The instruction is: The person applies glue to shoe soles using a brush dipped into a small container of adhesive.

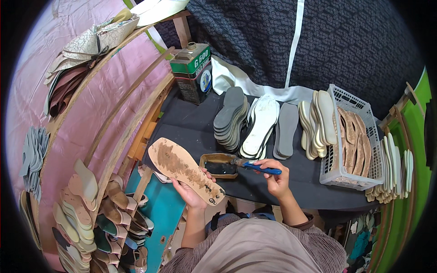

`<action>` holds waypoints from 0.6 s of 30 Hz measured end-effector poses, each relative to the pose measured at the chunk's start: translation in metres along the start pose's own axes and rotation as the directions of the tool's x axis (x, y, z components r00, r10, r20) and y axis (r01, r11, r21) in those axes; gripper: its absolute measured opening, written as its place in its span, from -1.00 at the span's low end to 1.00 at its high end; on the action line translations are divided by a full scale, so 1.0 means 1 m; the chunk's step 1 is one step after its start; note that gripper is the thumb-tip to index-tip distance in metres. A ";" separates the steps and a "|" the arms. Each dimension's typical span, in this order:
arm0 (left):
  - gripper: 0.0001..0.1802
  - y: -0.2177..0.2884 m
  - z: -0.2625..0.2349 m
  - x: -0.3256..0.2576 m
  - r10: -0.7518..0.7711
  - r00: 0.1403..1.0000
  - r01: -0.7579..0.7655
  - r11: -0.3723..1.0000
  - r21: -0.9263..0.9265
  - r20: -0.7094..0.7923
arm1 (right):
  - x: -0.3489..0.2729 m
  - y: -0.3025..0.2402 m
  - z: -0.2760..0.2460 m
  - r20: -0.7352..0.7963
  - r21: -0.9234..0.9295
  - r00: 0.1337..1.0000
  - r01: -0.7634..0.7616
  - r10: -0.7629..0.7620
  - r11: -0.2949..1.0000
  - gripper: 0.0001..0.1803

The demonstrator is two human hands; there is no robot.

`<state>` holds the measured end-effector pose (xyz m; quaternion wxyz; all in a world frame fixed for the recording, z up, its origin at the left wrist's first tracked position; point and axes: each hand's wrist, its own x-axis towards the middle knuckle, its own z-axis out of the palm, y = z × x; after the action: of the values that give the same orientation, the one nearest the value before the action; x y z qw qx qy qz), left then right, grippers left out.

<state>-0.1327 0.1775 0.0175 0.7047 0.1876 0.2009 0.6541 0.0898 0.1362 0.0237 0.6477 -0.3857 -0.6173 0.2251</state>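
The left hand (190,190) holds one tan shoe sole (185,169) from below, fingers curled around its edge, out over the front of the black table (191,125). The right hand (274,177) pinches one blue-handled brush (257,167), its tip in one small glue tray (219,165) just beside the sole. Behind stand one green can (193,73), four piles of soles (261,125) and one white basket (353,141) of tan soles.

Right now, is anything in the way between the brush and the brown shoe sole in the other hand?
Nothing visible blocks it. The brush in the right hand dips into the small glue tray, right beside the tan sole held by the left hand.
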 end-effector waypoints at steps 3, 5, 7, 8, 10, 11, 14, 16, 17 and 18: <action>-0.16 -0.003 -0.002 0.000 -0.015 1.000 0.015 1.000 -0.001 0.015 | -0.004 0.010 0.008 0.050 0.003 0.998 -0.037 0.037 0.999 -0.88; -0.16 -0.004 -0.003 0.000 -0.037 0.999 0.038 0.999 -0.007 0.018 | -0.002 0.013 0.015 0.136 -0.072 0.989 -0.049 0.058 0.996 -0.82; -0.16 -0.004 -0.004 0.000 -0.050 0.999 0.050 0.999 -0.003 0.020 | 0.000 0.018 0.026 0.185 -0.103 0.979 -0.067 0.086 0.992 -0.82; -0.16 -0.005 -0.004 0.000 -0.062 0.998 0.062 0.998 0.001 0.023 | 0.000 0.021 0.029 0.233 -0.135 0.966 -0.083 0.113 0.987 -0.81; -0.15 -0.006 -0.005 0.000 -0.083 0.996 0.083 0.996 0.012 0.021 | -0.002 0.027 0.032 0.284 -0.167 0.950 -0.082 0.127 0.983 -0.80; -0.15 -0.007 -0.006 0.000 -0.102 0.995 0.102 0.995 0.022 0.019 | -0.003 0.029 0.035 0.303 -0.190 0.947 -0.044 0.102 0.981 -0.79; -0.18 -0.007 -0.006 0.000 -0.111 0.994 0.109 0.991 0.079 0.022 | -0.001 0.026 0.036 0.353 -0.201 0.929 -0.043 0.113 0.979 -0.71; -0.17 -0.008 -0.008 0.001 -0.108 0.994 0.105 0.990 0.092 0.033 | -0.001 0.026 0.037 0.400 -0.191 0.908 -0.053 0.127 0.980 -0.71; -0.16 -0.009 -0.008 0.001 -0.105 0.993 0.100 0.989 0.105 0.047 | 0.000 0.026 0.037 0.399 -0.192 0.908 -0.055 0.129 0.980 -0.71; -0.16 -0.009 -0.008 0.001 -0.108 0.993 0.103 0.989 0.106 0.047 | 0.000 0.026 0.036 0.421 -0.228 0.899 -0.023 0.120 0.973 -0.70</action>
<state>-0.1292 0.1782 0.0058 0.7328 0.2300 0.2253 0.5995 0.0592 0.1601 0.0013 0.4401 -0.4171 -0.7515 0.2600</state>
